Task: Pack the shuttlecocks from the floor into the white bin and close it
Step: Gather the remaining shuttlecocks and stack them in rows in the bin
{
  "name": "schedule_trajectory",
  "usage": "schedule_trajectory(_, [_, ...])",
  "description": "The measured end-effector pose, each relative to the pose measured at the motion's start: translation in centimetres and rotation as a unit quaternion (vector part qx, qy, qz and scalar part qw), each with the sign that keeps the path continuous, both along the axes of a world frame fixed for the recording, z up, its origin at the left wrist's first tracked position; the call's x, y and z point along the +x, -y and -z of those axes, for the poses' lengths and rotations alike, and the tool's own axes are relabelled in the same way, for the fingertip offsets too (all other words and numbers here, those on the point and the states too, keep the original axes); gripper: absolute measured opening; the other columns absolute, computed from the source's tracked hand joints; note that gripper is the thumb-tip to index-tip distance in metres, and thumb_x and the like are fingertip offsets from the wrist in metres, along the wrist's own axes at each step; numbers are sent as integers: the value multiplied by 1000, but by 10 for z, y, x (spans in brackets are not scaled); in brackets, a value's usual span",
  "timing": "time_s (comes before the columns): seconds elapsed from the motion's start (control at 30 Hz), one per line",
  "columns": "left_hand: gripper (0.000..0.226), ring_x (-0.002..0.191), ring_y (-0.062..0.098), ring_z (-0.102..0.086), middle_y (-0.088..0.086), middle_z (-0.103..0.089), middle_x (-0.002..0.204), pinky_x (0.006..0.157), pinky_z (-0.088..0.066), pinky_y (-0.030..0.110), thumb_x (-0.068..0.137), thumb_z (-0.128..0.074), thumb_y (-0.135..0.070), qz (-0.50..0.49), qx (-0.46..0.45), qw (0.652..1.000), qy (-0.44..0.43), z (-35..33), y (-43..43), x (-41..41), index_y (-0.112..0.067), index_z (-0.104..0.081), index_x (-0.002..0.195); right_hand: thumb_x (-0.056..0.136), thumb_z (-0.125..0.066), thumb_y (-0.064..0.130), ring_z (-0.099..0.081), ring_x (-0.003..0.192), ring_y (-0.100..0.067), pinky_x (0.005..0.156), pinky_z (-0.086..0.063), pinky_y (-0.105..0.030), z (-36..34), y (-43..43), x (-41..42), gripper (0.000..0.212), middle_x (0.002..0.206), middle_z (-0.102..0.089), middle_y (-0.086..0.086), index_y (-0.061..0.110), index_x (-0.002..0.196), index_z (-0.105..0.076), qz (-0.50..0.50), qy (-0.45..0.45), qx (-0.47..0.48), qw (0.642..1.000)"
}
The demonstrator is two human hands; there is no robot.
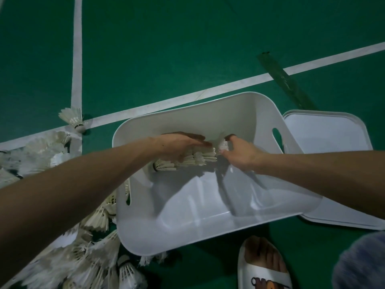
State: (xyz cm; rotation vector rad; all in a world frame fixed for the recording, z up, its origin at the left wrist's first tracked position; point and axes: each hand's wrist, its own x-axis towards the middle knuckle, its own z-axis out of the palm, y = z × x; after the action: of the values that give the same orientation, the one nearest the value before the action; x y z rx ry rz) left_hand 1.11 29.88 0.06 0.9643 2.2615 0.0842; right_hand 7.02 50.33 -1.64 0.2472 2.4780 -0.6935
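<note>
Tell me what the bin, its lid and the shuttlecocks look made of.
The white bin: likely smooth plastic, glossy highlights, moulded handle slot. The lid: same-looking white plastic, raised rim. The shuttlecocks: apparently white feathers, frayed separate vanes.

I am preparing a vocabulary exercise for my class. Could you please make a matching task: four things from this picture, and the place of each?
Things
1. lid
2. row of shuttlecocks
3. single shuttlecock
4. pile of shuttlecocks

Places
A. on the floor, left of the white bin
B. inside the bin, held by the left hand and the right hand
C. alone, where two white lines meet
D. on the floor, right of the bin

Pairs: 1-D, 2-B, 3-C, 4-A.
</note>
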Motion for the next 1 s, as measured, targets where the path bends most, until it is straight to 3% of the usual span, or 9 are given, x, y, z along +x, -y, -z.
schedule_trajectory(0.07, [96, 134, 21, -38, -10, -19, 157, 102, -31, 26, 78, -71, -6, 16, -14, 1000, -1, -2, 0, 1, -43, -17, 148, 96, -46, 40, -55, 114, -37, 88, -46, -39, -4, -1, 1, 53, 129, -56, -16, 21, 143, -29, -71, -17, 43, 996])
schedule_trajectory(0.17, [98, 123, 25, -47, -5, -24, 156, 89, -35, 25, 78, -73, -14, 24, -12, 999, -21, -5, 1, 2, -45, -11, 148, 92, -51, 45, -60, 101, -37, 85, -50, -44, -5, 0, 3, 56, 119, -60, -17, 27, 138, -26, -126, -28, 68, 989])
schedule_trajectory(0.3, [99, 119, 26, -49, 3, -35, 151, 95, -45, 39, 76, -75, -18, 29, 7, 998, -54, -3, 10, 7, -49, -11, 146, 93, -50, 44, -59, 101, -38, 84, -50, -47, -11, -6, 3, 55, 117, -56, -16, 29, 138, -23, -149, -47, 124, 980])
schedule_trajectory(0.4, [101, 107, 24, -55, 2, -35, 151, 86, -49, 38, 78, -72, -15, 38, -31, 997, -62, 4, 14, 11, -59, -7, 142, 94, -51, 41, -58, 102, -39, 85, -49, -46, -14, -7, 2, 54, 120, -50, -18, 28, 140, -26, -154, -65, 142, 976])
schedule_trajectory(0.6, [98, 122, 25, -49, -9, -18, 158, 95, -42, 33, 79, -71, -8, 31, -45, 997, -49, 1, 11, 3, -52, -14, 144, 90, -62, 25, -59, 91, -33, 74, -49, -37, -12, -1, -2, 51, 105, -60, -15, 17, 133, -35, -124, -77, 43, 988])
schedule_trajectory(0.7, [97, 124, 25, -47, -5, -30, 154, 98, -42, 34, 79, -72, -9, 26, -46, 998, -33, -1, 12, 2, -53, -14, 144, 88, -63, 19, -61, 83, -28, 75, -54, -43, -6, -2, -5, 58, 93, -62, -9, 20, 136, -30, -70, -67, 18, 995])
schedule_trajectory(0.77, [95, 119, 26, -49, 1, -41, 146, 91, -40, 32, 81, -70, -11, 16, -50, 998, -21, -2, 13, 3, -54, -14, 144, 85, -66, 19, -61, 83, -26, 71, -50, -35, -3, -2, -6, 66, 92, -63, -7, 22, 140, -29, -63, -57, 6, 996])
schedule_trajectory(0.87, [93, 118, 26, -49, 0, -35, 150, 87, -37, 29, 84, -66, -9, 23, -40, 999, -17, -5, 13, 2, -55, -11, 143, 79, -73, 19, -63, 90, -25, 73, -46, -27, 5, 1, -7, 67, 104, -66, -8, 18, 137, -39, -57, -50, -19, 997])
schedule_trajectory(1.0, [92, 116, 26, -50, 3, -42, 145, 86, -40, 32, 83, -68, -11, 25, -46, 998, -17, -2, 14, 1, -54, -13, 143, 78, -76, 19, -67, 82, -27, 76, -57, -39, 19, 6, -11, 74, 89, -69, -9, 18, 136, -30, 14, -36, -66, 997])
